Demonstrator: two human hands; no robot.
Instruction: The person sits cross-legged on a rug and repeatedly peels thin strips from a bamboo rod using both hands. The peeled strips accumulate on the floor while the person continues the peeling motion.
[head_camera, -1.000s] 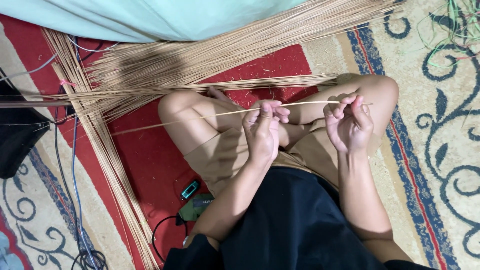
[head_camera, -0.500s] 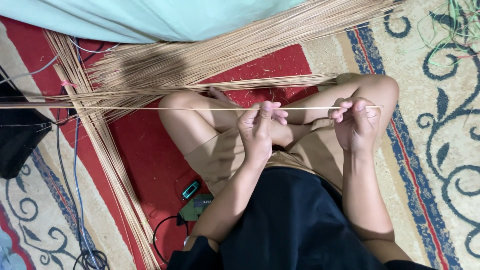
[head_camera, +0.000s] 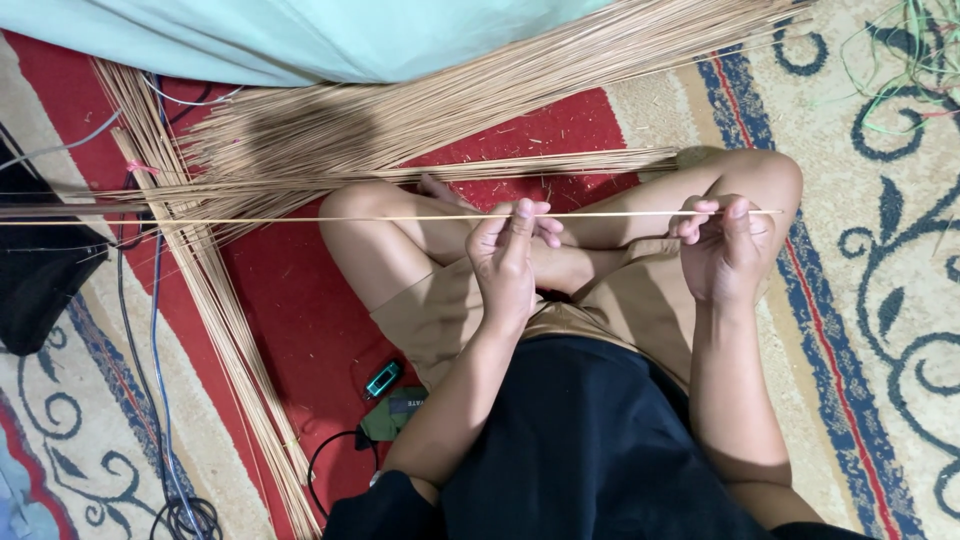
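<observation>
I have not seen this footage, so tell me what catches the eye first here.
A single thin stick runs level across the middle, pinched by the left hand and the right hand above the person's crossed legs. Behind it, great bundles of pale sticks fan out over the red carpet, with another bundle slanting down the left side.

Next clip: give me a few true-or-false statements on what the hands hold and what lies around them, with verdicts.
1. Both hands pinch one thin stick. True: left hand, right hand.
2. The stick stands upright. False: it runs level, left to right.
3. Loose bundles of sticks lie on the carpet ahead. True.
4. The carpet under the legs is green. False: it is red.
5. A small teal gadget lies beside the left knee. True.
</observation>
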